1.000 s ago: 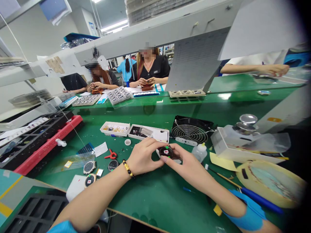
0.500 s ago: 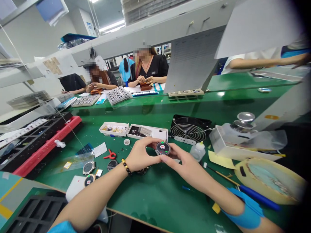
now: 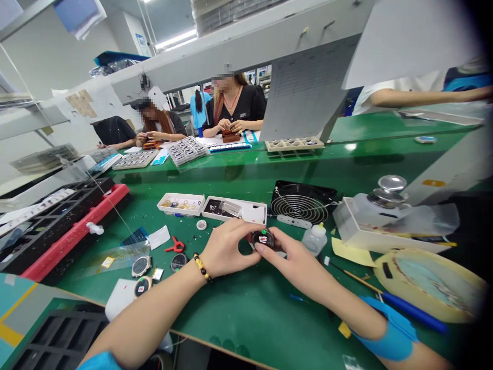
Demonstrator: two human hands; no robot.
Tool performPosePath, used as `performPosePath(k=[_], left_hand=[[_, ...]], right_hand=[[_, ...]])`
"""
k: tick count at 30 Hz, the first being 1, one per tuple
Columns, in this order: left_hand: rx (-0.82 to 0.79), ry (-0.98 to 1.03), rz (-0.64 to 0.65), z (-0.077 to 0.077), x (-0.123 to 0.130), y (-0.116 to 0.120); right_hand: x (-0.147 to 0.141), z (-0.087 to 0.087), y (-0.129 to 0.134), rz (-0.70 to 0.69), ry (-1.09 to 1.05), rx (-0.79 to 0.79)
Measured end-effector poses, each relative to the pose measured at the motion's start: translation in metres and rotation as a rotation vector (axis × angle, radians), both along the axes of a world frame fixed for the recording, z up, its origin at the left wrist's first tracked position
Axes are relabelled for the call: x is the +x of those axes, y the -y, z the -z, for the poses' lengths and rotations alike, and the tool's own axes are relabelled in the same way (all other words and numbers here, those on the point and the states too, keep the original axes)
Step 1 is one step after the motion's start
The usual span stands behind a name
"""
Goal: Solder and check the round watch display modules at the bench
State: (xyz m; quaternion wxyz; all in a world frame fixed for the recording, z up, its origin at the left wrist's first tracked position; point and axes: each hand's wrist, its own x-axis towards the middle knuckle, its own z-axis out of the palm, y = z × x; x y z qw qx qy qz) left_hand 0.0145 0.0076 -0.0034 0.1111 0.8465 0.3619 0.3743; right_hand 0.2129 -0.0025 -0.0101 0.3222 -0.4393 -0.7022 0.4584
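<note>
The left hand (image 3: 227, 249) and right hand (image 3: 296, 267) grip one round black watch (image 3: 263, 239) above the green counter (image 3: 246, 318), with three more round watches (image 3: 141, 266) left and two white trays (image 3: 181, 204) farther.

One head-worn view, facing forward and down, close above the left hand (image 3: 227, 248) and right hand (image 3: 296, 270).

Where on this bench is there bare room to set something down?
Bare green mat lies between the left forearm and right forearm, above the bench's front edge. A smaller patch lies between the red tray and the white box. It's crowded around the round watch body, held by the left hand and right hand, and near the black fan.
</note>
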Motion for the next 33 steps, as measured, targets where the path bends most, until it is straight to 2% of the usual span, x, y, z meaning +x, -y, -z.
performPosePath(k=[19,33], left_hand=[[0.0,-0.023,0.003,0.001,-0.0017,-0.0011],[-0.006,-0.018,0.014,0.0007,-0.002,-0.0002]], right_hand=[[0.0008,0.0025,0.0003,0.021,0.052,0.05],[0.0014,-0.0022,0.0008,-0.004,0.033,0.012]])
